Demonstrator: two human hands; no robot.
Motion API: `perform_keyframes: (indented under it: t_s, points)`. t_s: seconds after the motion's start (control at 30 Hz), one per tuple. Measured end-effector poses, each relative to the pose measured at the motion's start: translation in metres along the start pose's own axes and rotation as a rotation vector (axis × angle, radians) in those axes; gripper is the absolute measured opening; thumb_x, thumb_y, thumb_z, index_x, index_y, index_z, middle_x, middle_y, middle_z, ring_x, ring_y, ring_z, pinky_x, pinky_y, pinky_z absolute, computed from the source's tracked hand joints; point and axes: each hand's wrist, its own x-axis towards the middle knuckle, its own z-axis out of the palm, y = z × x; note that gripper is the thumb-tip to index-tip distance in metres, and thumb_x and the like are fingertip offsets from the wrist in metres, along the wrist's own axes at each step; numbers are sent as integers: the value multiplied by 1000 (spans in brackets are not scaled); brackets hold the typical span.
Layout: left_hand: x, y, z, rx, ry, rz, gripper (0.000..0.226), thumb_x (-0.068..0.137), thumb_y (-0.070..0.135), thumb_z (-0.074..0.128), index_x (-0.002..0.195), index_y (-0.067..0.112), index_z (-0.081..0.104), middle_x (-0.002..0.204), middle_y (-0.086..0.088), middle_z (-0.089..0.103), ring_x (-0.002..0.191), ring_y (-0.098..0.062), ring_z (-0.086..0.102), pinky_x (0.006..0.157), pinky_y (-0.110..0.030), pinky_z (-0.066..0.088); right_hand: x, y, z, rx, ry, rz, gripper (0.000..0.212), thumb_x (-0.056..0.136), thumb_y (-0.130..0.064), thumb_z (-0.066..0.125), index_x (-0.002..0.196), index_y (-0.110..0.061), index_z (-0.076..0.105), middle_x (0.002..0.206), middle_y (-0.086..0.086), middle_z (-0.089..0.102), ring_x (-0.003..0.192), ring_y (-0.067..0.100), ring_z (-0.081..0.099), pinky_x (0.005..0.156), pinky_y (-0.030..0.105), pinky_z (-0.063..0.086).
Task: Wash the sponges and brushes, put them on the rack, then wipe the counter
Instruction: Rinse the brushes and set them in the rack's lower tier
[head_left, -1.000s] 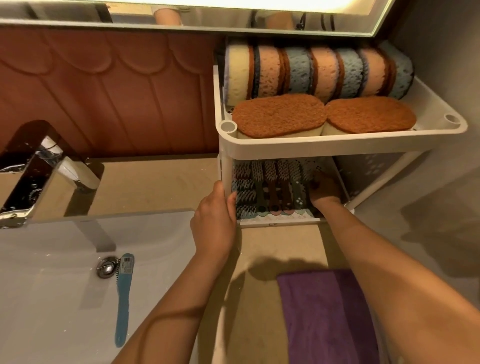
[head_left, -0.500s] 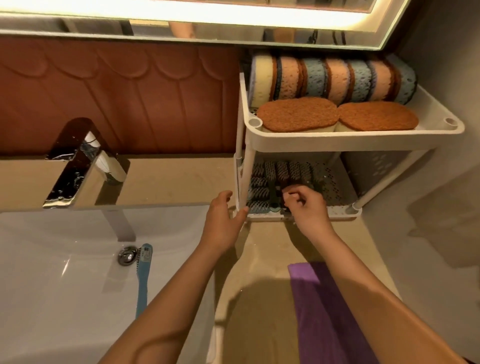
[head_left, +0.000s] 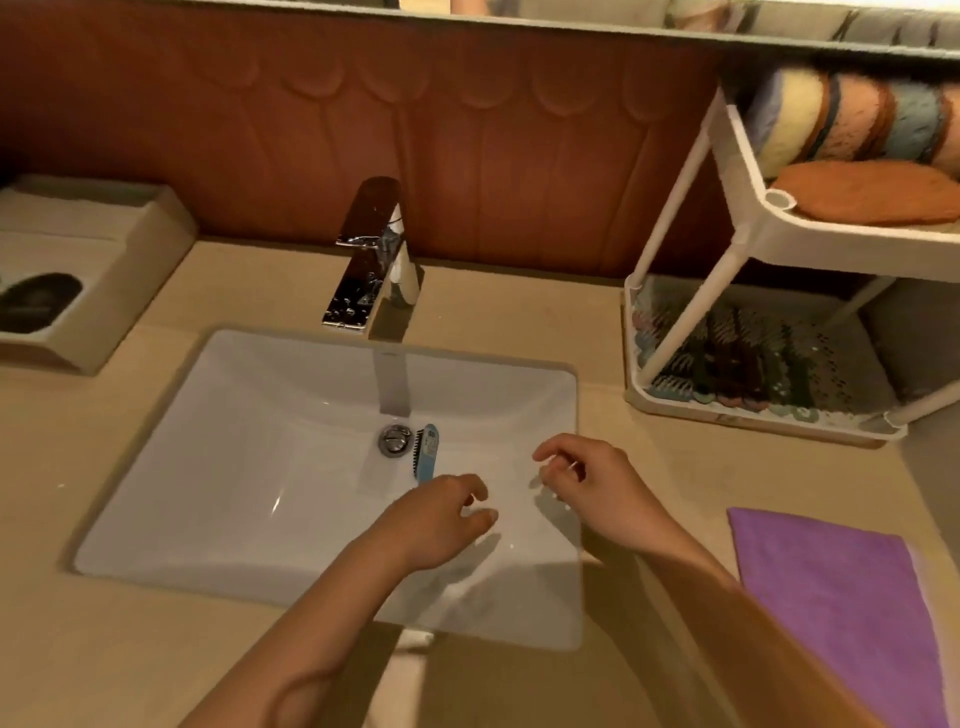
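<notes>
Left hand (head_left: 441, 519), right hand (head_left: 587, 483) moved from rack (head_left: 841, 252) to over sink (head_left: 234, 467); grips loose, empty; brush (head_left: 427, 452) handle hidden.

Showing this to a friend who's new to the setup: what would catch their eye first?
Likely the left hand and right hand, both empty, above the white sink at centre, where a blue brush lies beside the drain. Then the rack at right with colourful sponges on its top shelf, and the purple cloth at lower right on the counter.
</notes>
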Motion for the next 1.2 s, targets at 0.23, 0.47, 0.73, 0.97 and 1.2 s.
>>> perform_keyframes:
  t_s: [0.23,0.47,0.73,0.97,1.2]
  points:
    - [-40,-81,-44,7,50,-64,41,95,41,44,131,22,46,135,-3,48,120,-17,48,99,-30,39,21,-58,82,4,-40,-43,17,90,-16,53,96,-25,65,79,-6,63,71,10,57,72,27,46]
    - [-90,-169,-91,8,167,-170,44,94,45,42,132,22,46,137,-2,49,121,-20,49,98,-32,41,48,-135,177,-6,-165,-119,18,92,-17,52,103,-21,65,85,-6,64,75,6,59,76,25,48]
    - [-139,-274,-116,-118,319,-319,38,94,40,44,127,23,51,133,-1,51,120,-20,47,100,-33,39,74,-204,265,-85,-298,-190,15,90,-19,52,97,-25,64,77,-10,63,72,11,62,69,26,46]
    - [-161,-379,-134,-73,645,-611,25,91,28,49,113,16,55,122,-7,52,113,-27,47,91,-36,41,94,-264,329,-287,-432,-307,23,92,-18,46,103,-18,66,93,-3,68,82,15,61,73,28,46]
    - [-179,-446,-160,-38,856,-904,35,90,34,51,114,9,51,119,-16,52,114,-35,44,93,-42,34,111,-319,381,-429,-465,-371,23,89,-20,47,103,-21,65,97,0,67,89,23,61,74,32,48]
